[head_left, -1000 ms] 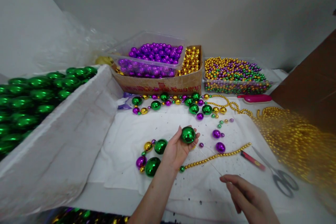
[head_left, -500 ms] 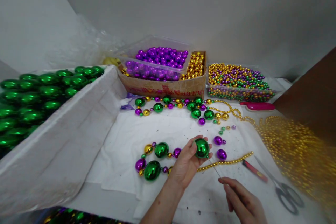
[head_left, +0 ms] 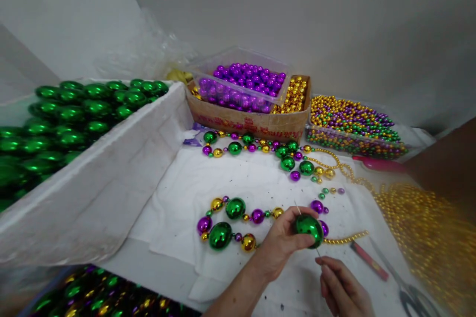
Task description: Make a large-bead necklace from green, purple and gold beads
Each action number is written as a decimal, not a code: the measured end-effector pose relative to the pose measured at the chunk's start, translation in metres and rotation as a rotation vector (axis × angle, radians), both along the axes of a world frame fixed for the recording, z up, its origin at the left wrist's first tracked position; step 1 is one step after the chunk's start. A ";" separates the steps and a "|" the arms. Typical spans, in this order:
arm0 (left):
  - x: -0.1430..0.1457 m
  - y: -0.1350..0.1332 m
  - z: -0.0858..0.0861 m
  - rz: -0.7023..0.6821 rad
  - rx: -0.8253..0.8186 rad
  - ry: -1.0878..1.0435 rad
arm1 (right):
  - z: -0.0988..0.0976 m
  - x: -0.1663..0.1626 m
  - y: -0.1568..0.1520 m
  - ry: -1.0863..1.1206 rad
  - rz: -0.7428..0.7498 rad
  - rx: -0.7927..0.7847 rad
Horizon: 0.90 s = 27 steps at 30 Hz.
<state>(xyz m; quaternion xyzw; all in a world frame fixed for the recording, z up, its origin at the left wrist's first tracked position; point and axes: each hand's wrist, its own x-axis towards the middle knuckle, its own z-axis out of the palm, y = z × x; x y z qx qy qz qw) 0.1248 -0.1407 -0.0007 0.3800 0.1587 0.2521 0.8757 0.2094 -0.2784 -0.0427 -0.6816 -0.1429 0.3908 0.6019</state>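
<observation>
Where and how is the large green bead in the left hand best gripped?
Likely around the middle of the large green bead, coming from the left, where the left hand sits: thin wire shows past its upper and lower ends, so gripping its rounded sides should leave both clear.

Scissors (head_left: 404, 286) blurry, cut off @ btm edge. Gold bead pile (head_left: 420, 233) blurred. 1 purple bead (head_left: 325, 229) partly hidden behind lg green bead (head_left: 309, 231).

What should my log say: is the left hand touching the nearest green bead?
Touching: the head view shows the left hand, its thumb lying against the green bead.
</observation>
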 end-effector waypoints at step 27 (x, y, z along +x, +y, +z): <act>0.053 0.060 0.062 0.164 0.318 -0.049 | 0.052 0.063 0.069 0.092 0.188 0.295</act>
